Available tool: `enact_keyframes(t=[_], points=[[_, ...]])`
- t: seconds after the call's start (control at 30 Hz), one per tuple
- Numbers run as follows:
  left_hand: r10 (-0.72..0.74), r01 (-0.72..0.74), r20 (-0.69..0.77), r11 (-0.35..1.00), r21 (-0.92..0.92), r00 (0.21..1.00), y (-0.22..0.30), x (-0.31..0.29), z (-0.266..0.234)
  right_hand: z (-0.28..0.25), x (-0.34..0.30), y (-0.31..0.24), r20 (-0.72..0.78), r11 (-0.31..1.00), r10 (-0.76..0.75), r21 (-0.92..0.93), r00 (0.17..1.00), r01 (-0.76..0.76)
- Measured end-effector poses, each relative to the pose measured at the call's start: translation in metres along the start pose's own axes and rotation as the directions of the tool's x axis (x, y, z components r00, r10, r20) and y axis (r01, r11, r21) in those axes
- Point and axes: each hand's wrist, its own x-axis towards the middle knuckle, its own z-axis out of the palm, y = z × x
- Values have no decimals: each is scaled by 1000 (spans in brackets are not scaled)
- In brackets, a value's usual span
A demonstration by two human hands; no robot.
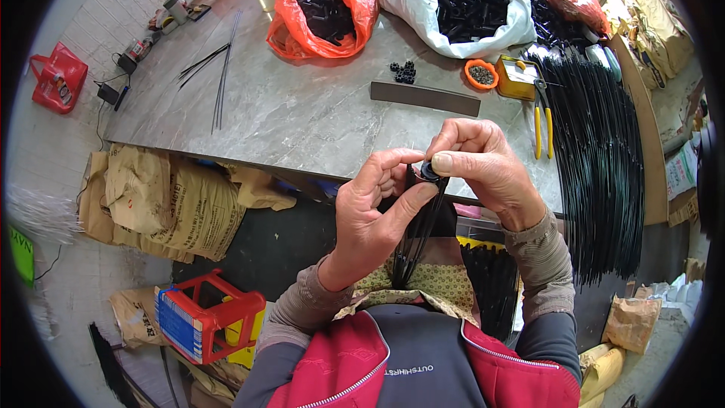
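A bundle of thin black rods (411, 253) rises from my lap between my hands. My left hand (374, 215) is closed around the upper part of the bundle, its thumb and index finger reaching toward the top. There sits a small round black plastic piece (430, 171), pinched between thumb and fingers of my right hand (479, 166). The fingers partly cover how rods and piece meet. Ahead on the table lie a flat dark brown strip (424, 99) and a small cluster of black plastic pieces (404, 72).
Yellow-handled pliers (543, 122), an orange bowl (480, 74) of small metal parts and a yellow box (518, 78) stand ahead right. Many black rods (593, 159) lie along the table's right side. Behind are a red bag (321, 15) and a white sack (468, 11) of black parts.
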Motion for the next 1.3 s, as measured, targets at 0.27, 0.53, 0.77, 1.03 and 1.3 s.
enact_keyframes(t=[0.27,0.53,0.77,1.03,1.3], points=[[-24,23,18,995,93,1000,6,5,-2,-1,-2,-6,20,999,18,-32,1000,-17],[-76,76,15,997,11,997,20,0,-10,2,-1,6,56,999,13,39,998,-15],[5,-5,-3,1000,6,1000,21,-6,-16,19,-20,48,12,964,-143,229,990,136],[-30,30,-16,1000,-9,999,25,-11,-21,48,-32,60,-149,953,-235,157,960,258],[-62,59,-29,995,-75,998,20,-5,-26,51,-27,74,-188,932,-328,93,926,350]])
